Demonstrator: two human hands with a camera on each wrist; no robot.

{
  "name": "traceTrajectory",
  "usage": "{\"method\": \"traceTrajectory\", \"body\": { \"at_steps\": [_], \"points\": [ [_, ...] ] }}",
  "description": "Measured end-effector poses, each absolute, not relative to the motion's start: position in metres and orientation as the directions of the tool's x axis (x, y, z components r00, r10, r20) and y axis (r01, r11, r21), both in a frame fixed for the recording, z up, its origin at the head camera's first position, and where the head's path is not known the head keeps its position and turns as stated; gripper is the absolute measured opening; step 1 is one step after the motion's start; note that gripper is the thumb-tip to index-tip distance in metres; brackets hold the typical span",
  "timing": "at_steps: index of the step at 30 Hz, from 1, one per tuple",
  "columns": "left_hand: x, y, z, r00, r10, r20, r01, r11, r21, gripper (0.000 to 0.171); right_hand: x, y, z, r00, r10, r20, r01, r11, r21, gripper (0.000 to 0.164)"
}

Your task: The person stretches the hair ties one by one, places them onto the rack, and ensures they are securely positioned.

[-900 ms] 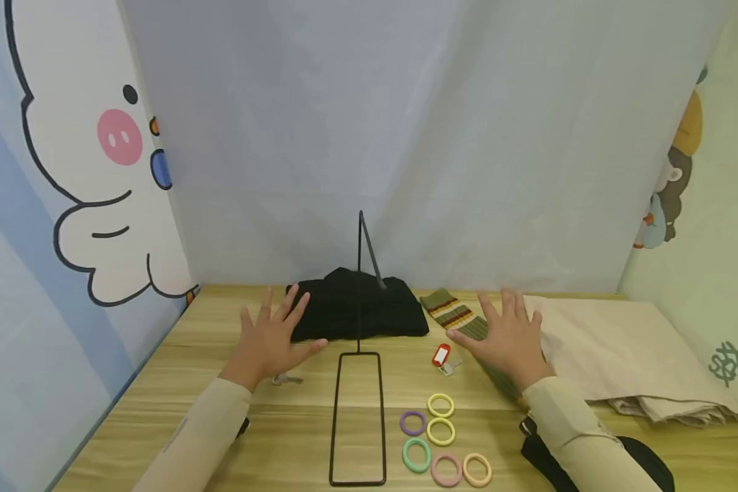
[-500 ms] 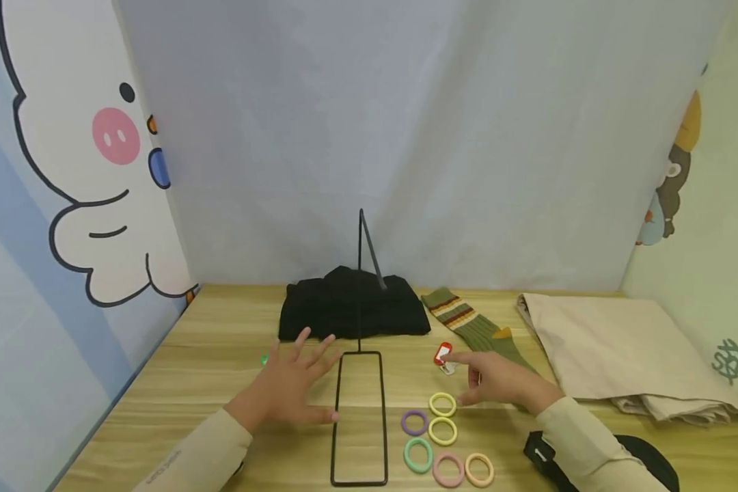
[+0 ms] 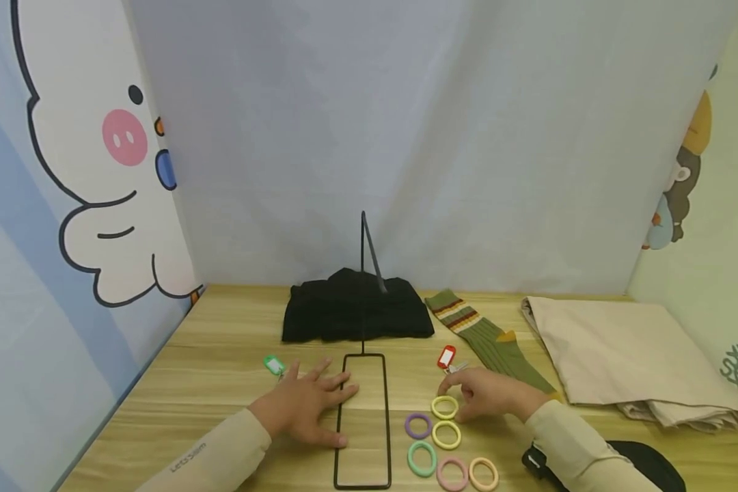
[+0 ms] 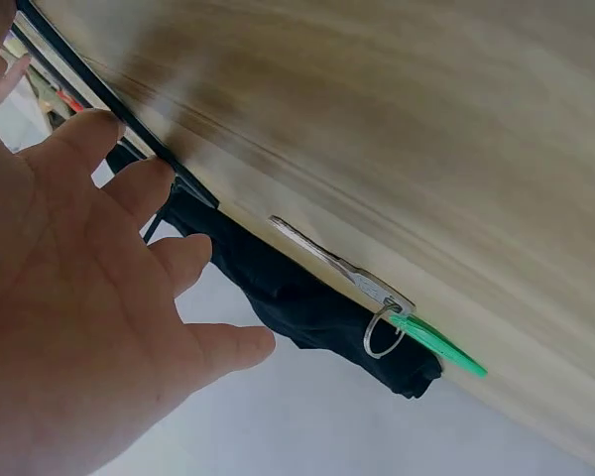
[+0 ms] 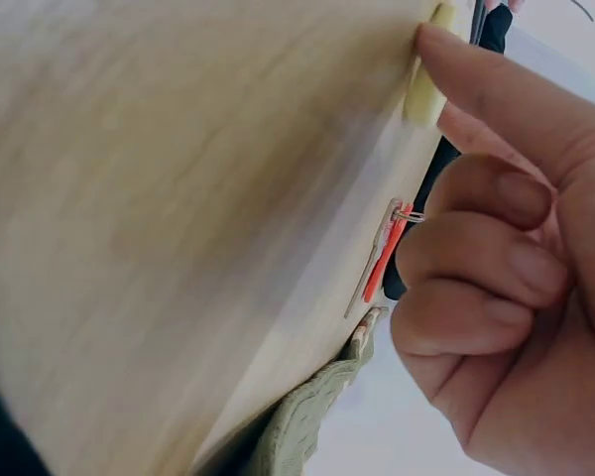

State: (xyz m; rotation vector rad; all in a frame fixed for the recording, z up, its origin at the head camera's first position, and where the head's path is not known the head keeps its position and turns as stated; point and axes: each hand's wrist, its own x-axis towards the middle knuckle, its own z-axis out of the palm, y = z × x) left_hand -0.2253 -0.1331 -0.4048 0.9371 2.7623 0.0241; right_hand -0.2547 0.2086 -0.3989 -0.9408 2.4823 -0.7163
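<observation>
My left hand (image 3: 310, 408) lies spread over the left bar of the black wire stand (image 3: 389, 424), with fingertips and thumb at the bar. In the left wrist view its fingers are apart and hold nothing. A yellow ring (image 3: 445, 408) lies flat on the wooden table, and my right hand (image 3: 488, 395) pinches it, thumb on the near right side and index finger on the far side. Its other fingers are curled in, as the right wrist view shows. Beside it lie a second yellow ring (image 3: 446, 435) and a purple ring (image 3: 418, 426).
Green (image 3: 421, 458), pink (image 3: 452, 473) and orange (image 3: 484, 474) rings lie nearer me. Keys with a red tag (image 3: 446, 356) and a green tag (image 3: 274, 365) flank the stand. Behind are black cloth (image 3: 320, 311), a striped sock (image 3: 488, 338) and beige cloth (image 3: 609, 352). A black item (image 3: 646, 461) lies front right.
Both hands have come down from spread poses above the table. The left has moved right and nearer onto the stand's base; the right has moved nearer and now pinches the upper yellow ring.
</observation>
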Motion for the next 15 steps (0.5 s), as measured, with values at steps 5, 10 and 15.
{"method": "traceTrajectory", "body": {
  "at_steps": [5,10,15],
  "points": [
    [-0.226,-0.133,-0.405,-0.76,0.612,-0.221,0.607,0.789,0.095,0.084,-0.255,0.21,-0.4,-0.719,-0.675,-0.164,-0.482,0.655,-0.582,0.028],
    [-0.226,-0.136,-0.41,-0.761,0.616,-0.203,0.609,0.787,0.103,0.083,-0.243,0.207,-0.382,-0.738,-0.672,-0.066,-0.503,0.613,-0.609,0.032],
    [-0.227,-0.136,-0.411,-0.764,0.611,-0.208,0.601,0.791,0.116,0.083,-0.209,0.187,-0.345,-0.722,-0.685,0.099,-0.629,0.589,-0.508,0.031]
  ]
}}
